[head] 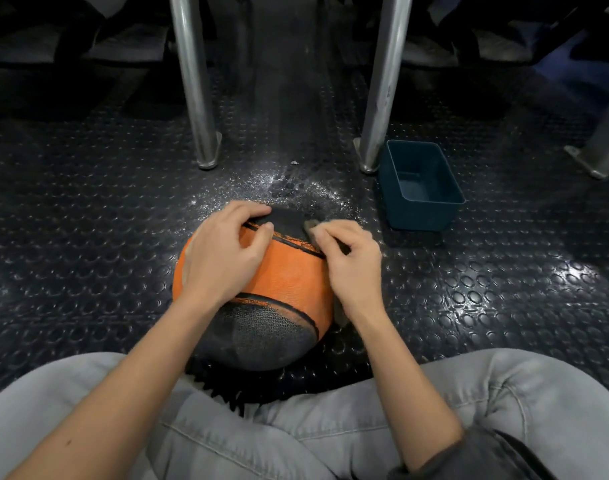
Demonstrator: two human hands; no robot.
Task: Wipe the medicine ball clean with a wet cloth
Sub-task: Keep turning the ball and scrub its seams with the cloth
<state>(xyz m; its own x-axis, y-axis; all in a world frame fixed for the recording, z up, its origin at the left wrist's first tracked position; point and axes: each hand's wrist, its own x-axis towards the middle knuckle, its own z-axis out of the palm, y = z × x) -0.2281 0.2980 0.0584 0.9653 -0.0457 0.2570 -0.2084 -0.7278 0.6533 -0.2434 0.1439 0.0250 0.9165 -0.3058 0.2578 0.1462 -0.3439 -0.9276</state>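
Left hand (223, 254) grips medicine ball (289, 275); right hand (351, 261) pinches cloth (312, 224), mostly hidden

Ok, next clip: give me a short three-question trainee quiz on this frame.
1. True or false: the dark blue rectangular plastic tub stands on the black studded rubber floor, to the right of the orange-and-black textured medicine ball.
2. Which hand pinches the grey cloth? A) left hand B) right hand C) neither
3. Fill in: the left hand holds the ____.
Key: 1 true; 2 B; 3 medicine ball.
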